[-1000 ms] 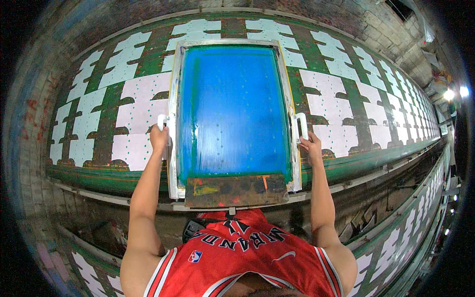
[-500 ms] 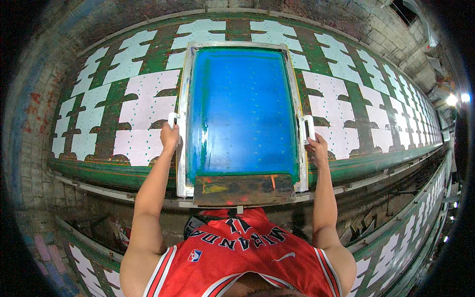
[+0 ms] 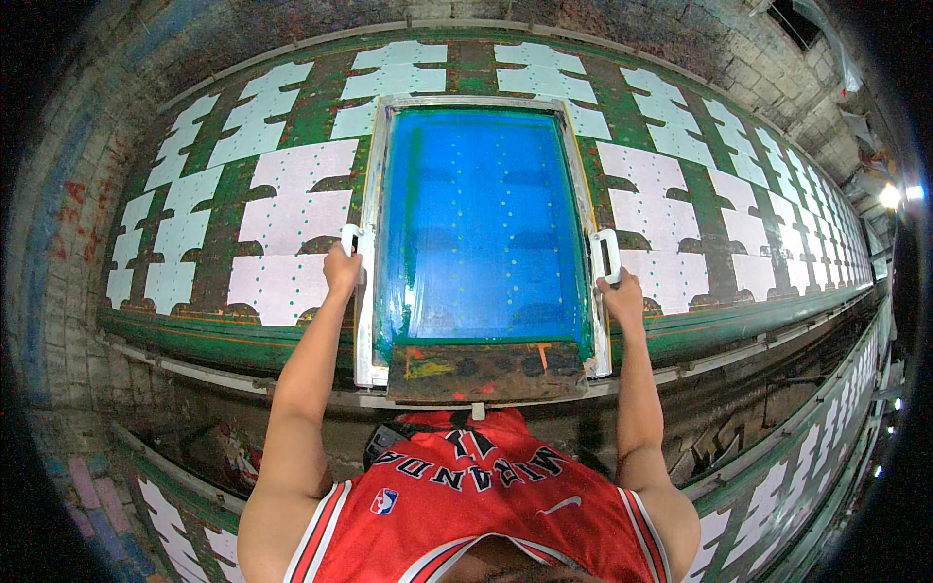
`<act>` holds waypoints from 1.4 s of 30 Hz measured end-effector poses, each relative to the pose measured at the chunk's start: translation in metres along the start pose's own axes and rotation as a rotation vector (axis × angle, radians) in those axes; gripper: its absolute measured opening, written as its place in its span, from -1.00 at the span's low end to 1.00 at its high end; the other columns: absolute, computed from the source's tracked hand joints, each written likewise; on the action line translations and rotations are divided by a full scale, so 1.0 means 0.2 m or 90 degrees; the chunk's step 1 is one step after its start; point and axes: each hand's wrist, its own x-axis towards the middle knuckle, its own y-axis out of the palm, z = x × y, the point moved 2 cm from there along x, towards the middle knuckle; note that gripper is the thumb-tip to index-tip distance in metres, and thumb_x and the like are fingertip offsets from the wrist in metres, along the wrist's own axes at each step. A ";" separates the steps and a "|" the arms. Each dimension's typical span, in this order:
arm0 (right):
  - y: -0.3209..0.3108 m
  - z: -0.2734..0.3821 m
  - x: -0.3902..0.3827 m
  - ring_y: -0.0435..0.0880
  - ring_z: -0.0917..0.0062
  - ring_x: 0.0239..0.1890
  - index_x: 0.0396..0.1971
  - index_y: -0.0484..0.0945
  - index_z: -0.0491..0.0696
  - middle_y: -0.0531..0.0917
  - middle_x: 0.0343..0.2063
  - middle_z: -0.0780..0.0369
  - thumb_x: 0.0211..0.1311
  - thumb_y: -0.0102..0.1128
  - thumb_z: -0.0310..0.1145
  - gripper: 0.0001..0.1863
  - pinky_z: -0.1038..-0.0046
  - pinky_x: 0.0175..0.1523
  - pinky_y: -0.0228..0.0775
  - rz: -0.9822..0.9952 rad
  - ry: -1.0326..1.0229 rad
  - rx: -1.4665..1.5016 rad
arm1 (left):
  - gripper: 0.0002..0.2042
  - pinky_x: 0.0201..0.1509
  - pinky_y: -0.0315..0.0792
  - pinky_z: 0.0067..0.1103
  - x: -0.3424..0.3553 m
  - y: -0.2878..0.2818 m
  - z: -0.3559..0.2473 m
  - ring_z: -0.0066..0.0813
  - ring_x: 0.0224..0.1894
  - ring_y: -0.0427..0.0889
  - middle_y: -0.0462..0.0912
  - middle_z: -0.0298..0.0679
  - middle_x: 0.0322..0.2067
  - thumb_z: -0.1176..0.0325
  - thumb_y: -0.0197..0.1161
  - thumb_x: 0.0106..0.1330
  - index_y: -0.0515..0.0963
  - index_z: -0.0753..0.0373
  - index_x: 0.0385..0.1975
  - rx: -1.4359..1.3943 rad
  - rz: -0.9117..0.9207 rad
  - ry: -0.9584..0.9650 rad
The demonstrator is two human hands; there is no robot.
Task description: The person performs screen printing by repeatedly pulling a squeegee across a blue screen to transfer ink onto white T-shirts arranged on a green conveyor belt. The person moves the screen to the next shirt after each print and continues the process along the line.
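A screen-printing frame (image 3: 373, 321) with blue mesh (image 3: 471, 223) lies over the long green table, directly in front of me. Dark notches and rows of dots show through the mesh. My left hand (image 3: 342, 272) is closed on the white handle (image 3: 352, 238) at the frame's left side. On the right side, the fingers of my right hand (image 3: 620, 294) curl round the lower part of the other white handle (image 3: 607, 255). A paint-stained dark board (image 3: 486, 374) spans the frame's near end, between my two forearms.
Pale, dotted fabric pieces (image 3: 297, 199) with curved cut-outs lie in rows along the green table (image 3: 272, 345). A rail (image 3: 233, 377) runs along its near edge. Another table with pale pieces (image 3: 763, 505) stands behind at lower right. Lamps (image 3: 890, 196) shine at far right.
The frame's far edge has come down and nearer, and the notches beneath now show through the mesh. Both hands keep hold of the handles.
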 end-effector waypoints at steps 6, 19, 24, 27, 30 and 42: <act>0.03 0.35 -0.55 0.47 0.00 0.24 0.12 0.53 -0.20 0.54 0.16 -0.05 0.02 0.48 0.13 -0.19 0.08 0.30 0.37 0.234 -0.425 0.039 | -0.64 -0.07 0.57 -0.24 0.05 0.01 0.04 0.00 -0.19 0.75 0.73 0.05 -0.27 0.37 0.41 0.05 0.57 0.34 -0.14 -0.008 0.046 0.033; 0.13 0.60 -0.98 0.65 0.24 -0.02 0.01 0.56 -0.09 0.64 -0.10 0.10 -0.20 0.43 -0.28 -0.37 0.16 0.08 0.49 0.187 -0.627 -0.244 | -0.27 0.05 0.49 -0.13 0.12 -0.05 -0.04 0.25 -0.05 0.67 0.69 0.22 -0.16 0.48 0.22 -0.03 0.30 0.05 0.30 -0.059 0.125 0.116; 0.26 0.71 -0.90 0.75 0.22 -0.28 -0.14 0.68 -0.04 0.75 -0.33 0.13 -0.17 0.29 -0.38 -0.56 0.16 -0.16 0.60 0.145 -0.526 -0.194 | -0.33 0.08 0.45 -0.13 0.13 0.01 -0.03 0.28 -0.01 0.64 0.67 0.26 -0.13 0.51 0.13 0.04 0.28 0.13 0.28 -0.148 0.107 0.096; 0.26 0.72 -0.87 0.76 0.20 -0.43 -0.35 0.65 -0.01 0.73 -0.47 0.12 -0.15 0.30 -0.35 -0.75 0.15 -0.34 0.60 0.138 -0.521 -0.157 | -0.34 0.08 0.46 -0.14 0.11 0.00 -0.04 0.25 -0.01 0.64 0.67 0.23 -0.12 0.52 0.13 0.04 0.30 0.10 0.27 -0.146 0.095 0.107; 0.22 0.68 -0.90 0.75 0.17 -0.47 -0.31 0.68 0.03 0.73 -0.49 0.09 -0.14 0.29 -0.35 -0.72 0.12 -0.37 0.59 0.149 -0.529 -0.180 | -0.36 0.05 0.47 -0.15 0.10 -0.02 -0.06 0.21 -0.05 0.67 0.70 0.15 -0.16 0.51 0.14 0.04 0.33 0.06 0.25 -0.166 0.102 0.140; 0.47 0.83 -0.88 0.70 0.29 -0.07 -0.17 0.60 -0.13 0.69 -0.13 0.12 -0.22 0.50 -0.29 -0.49 0.28 -0.01 0.60 -0.005 -0.553 -0.159 | -0.38 -0.05 0.50 -0.17 0.12 -0.01 -0.06 0.15 -0.15 0.70 0.71 0.06 -0.26 0.56 0.16 0.04 0.37 0.03 0.22 -0.142 0.092 0.105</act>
